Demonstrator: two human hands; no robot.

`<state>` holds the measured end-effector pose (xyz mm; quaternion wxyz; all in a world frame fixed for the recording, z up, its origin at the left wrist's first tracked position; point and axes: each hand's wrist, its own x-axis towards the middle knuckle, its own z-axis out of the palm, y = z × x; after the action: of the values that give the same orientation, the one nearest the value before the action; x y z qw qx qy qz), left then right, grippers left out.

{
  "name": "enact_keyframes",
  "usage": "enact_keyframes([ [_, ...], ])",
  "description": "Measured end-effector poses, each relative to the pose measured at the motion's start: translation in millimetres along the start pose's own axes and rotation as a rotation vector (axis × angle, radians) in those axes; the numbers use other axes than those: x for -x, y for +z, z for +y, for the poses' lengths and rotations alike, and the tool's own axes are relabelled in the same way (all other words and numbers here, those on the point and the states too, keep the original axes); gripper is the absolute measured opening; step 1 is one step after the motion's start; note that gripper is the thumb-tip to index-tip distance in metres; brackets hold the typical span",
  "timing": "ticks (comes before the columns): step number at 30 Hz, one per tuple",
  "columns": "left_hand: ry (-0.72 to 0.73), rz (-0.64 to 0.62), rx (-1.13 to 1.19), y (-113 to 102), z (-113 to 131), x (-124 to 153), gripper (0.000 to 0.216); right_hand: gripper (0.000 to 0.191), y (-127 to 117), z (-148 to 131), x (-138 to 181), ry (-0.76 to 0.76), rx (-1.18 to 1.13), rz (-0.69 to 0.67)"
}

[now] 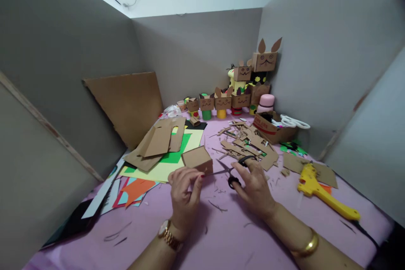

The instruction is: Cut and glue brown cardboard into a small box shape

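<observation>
My right hand [257,187] has its fingers through the black handles of a pair of scissors [228,170], whose blades are spread apart and point left. One blade reaches toward the fingertips of my left hand [184,187]. That hand is closed in a pinch; what lies between its fingers is too small to make out. Just behind my left hand sits a small cardboard box [198,158] on the pink-purple tabletop. Thin dark offcuts [217,206] lie between and below my hands.
Cardboard sheets [158,139] and coloured paper [136,192] lie left. Cardboard scraps [247,143] are heaped behind the scissors. A yellow glue gun [325,194] lies right, near a cardboard box [268,131] holding white-handled scissors [294,122]. Several cardboard animal figures [223,102] stand at the back.
</observation>
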<state>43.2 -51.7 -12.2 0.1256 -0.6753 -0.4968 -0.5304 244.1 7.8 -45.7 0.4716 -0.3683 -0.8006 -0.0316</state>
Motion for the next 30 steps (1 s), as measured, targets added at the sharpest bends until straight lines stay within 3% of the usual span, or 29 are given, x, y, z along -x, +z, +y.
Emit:
enact_keyframes([
  [2,0.011,-0.090,0.037,1,-3,1,0.011,0.039,1,8,-2,0.109,-0.021,0.044],
  [6,0.033,-0.493,0.141,13,-2,3,0.020,0.044,0,21,-7,0.304,-0.085,0.096],
  [9,-0.045,-0.715,0.173,12,3,0,0.017,0.044,0,27,-8,0.379,-0.142,0.107],
  [16,-0.218,-1.177,0.210,-41,3,-3,0.014,0.045,7,30,-7,0.459,-0.266,0.075],
  [17,-0.230,-1.205,0.227,-45,4,-2,0.011,0.045,8,29,-7,0.468,-0.284,0.070],
  [20,-0.307,-1.075,0.310,-43,14,-2,0.064,0.046,10,30,-8,0.488,-0.329,0.070],
  [22,-0.330,-1.014,0.432,-35,26,-2,0.068,0.046,10,32,-8,0.497,-0.351,0.084],
  [23,-0.311,-1.057,0.512,-31,32,-2,0.055,0.046,10,33,-8,0.502,-0.361,0.093],
  [25,-0.275,-1.328,0.743,-24,42,0,0.036,0.046,9,36,-8,0.513,-0.381,0.107],
  [26,-0.241,-1.446,0.810,-21,45,2,0.038,0.045,9,38,-8,0.518,-0.394,0.109],
  [27,-0.166,-1.454,0.768,-18,45,4,0.043,0.045,9,39,-8,0.523,-0.409,0.107],
  [30,-0.164,-0.975,0.401,-11,36,11,0.051,0.044,10,40,-7,0.542,-0.464,0.089],
])
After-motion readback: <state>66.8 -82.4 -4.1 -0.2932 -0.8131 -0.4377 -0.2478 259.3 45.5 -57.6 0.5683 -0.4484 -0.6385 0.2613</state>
